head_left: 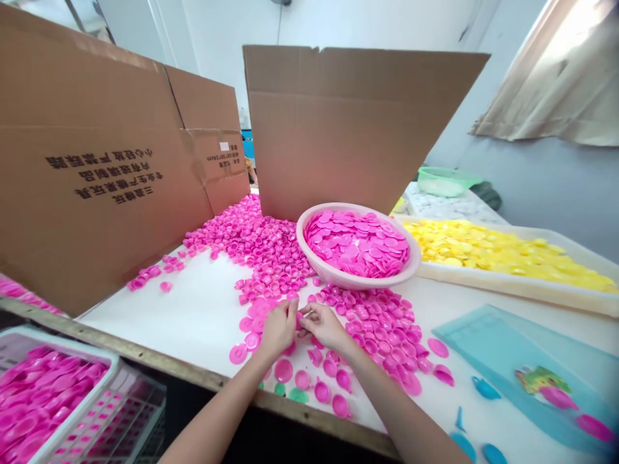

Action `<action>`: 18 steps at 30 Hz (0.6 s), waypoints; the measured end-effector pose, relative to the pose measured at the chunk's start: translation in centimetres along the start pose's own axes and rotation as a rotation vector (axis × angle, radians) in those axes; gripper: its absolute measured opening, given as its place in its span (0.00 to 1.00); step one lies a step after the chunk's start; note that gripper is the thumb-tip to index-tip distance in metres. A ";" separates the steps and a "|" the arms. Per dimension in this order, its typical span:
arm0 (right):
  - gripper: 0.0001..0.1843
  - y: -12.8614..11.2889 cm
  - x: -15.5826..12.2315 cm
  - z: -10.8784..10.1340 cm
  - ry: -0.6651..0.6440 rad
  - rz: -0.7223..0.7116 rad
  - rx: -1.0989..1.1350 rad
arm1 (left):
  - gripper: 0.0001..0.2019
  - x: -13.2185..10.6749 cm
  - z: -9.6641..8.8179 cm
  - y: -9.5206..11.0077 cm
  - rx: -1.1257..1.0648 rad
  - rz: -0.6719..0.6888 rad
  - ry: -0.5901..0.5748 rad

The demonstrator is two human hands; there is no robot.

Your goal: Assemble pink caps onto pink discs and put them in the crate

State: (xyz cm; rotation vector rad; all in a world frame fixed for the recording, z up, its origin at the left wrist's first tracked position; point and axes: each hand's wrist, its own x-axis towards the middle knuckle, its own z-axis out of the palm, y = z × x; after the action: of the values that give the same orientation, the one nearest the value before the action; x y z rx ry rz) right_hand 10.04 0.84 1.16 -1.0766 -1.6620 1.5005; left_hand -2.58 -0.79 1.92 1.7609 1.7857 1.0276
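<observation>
My left hand (279,327) and my right hand (323,324) meet over the near part of the white table. Their fingers pinch a small pink plastic piece (299,318), mostly hidden, so I cannot tell if it is a cup or a disc. Left of my left hand lie flat pink saucers (252,341). Below the hands several pink toy cups (322,390) lie beside a pink saucer (284,370) and green discs (298,395). A heap of pink toy cups (387,335) spreads right of my right hand.
Beyond the hands stands a pale pink basin (309,252) full of pink discs. Cardboard boxes (348,135) rise behind and at left. A white tray (483,276) holds yellow discs. Blue plastic sheets (488,341) lie at right; a basket (109,377) stands below the table edge.
</observation>
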 end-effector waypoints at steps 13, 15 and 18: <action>0.09 -1.2 -1.9 3.8 0.054 -0.157 0.016 | 0.22 -3.5 -1.1 -0.7 0.037 0.061 0.119; 0.10 -1.2 -2.2 4.8 -0.031 -0.166 -0.013 | 0.20 -4.4 -2.8 -2.2 0.138 0.069 0.109; 0.13 -1.3 -1.8 4.3 -0.057 -0.183 -0.175 | 0.17 -6.2 -9.0 -6.2 0.390 -0.005 0.198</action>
State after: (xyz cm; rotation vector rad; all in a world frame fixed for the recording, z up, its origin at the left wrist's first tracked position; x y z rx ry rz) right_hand 6.85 -2.73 1.95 -0.9491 -1.9056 1.2981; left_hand -12.76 -8.20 1.82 1.9281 2.2363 0.9244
